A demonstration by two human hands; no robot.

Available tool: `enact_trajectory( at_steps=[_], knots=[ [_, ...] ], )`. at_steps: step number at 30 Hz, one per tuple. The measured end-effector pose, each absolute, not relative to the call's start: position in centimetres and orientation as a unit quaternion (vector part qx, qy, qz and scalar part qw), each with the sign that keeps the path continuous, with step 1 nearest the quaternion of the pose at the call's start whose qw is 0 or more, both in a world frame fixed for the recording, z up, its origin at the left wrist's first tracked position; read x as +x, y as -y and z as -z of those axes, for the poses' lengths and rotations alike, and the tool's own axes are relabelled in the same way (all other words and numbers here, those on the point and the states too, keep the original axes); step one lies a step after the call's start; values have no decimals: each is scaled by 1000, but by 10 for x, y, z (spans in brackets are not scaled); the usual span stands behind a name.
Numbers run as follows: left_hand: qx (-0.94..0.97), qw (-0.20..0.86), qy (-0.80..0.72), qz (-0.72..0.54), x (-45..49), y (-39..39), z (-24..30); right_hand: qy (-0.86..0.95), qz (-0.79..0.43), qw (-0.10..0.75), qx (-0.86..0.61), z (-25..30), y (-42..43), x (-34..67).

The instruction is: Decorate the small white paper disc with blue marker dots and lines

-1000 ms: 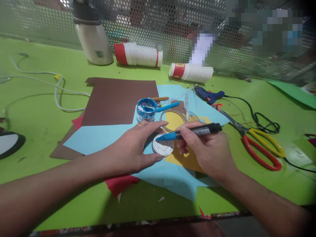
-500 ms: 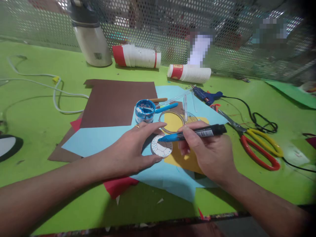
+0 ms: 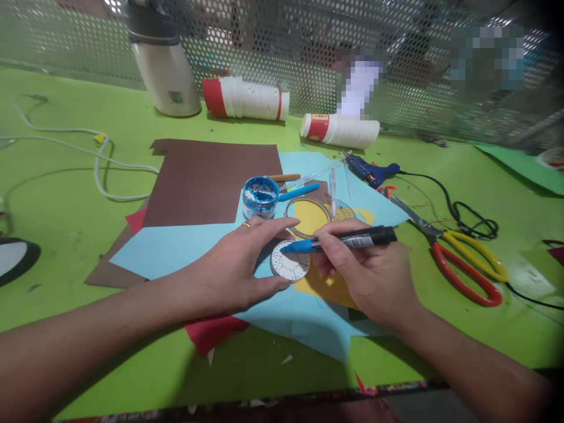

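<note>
My left hand (image 3: 238, 267) curves around a small white paper disc (image 3: 291, 264) marked with lines and blue dots, thumb and forefinger holding its edges against the light blue paper (image 3: 176, 247). My right hand (image 3: 370, 273) grips a black marker with a blue tip (image 3: 348, 239), the tip resting at the disc's upper edge. Yellow paper (image 3: 328, 288) lies under my right hand.
An open blue paint pot (image 3: 261, 197), a clear ring (image 3: 308, 216), brown paper (image 3: 211, 179) and red paper (image 3: 209, 332) lie nearby. Red and yellow scissors (image 3: 462, 261) and a blue glue gun (image 3: 370, 170) sit to the right. Cup stacks (image 3: 247, 98) and a flask (image 3: 165, 64) stand behind.
The marker tip shifted slightly along the disc's upper edge; my left hand stays on the disc.
</note>
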State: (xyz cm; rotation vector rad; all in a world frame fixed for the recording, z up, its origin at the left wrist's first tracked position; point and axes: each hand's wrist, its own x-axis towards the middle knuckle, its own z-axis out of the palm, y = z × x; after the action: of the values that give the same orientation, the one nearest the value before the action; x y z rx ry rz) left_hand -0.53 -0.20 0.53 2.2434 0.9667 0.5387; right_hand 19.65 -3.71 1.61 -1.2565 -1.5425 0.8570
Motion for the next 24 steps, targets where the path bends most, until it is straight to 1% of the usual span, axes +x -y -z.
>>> enact_trajectory(
  at_steps=[9,20,24],
  knots=[
    [849,313,-372,-204,-4,1,-4,628,-340,461,-527,-17,36,197],
    [844,322,-372,-213,-2,1,-3,649,-271,449,-551,-22,33,190],
    [843,322,-379,-207,-3,1,-3,627,-295,467,-549,-22,33,189]
  ],
)
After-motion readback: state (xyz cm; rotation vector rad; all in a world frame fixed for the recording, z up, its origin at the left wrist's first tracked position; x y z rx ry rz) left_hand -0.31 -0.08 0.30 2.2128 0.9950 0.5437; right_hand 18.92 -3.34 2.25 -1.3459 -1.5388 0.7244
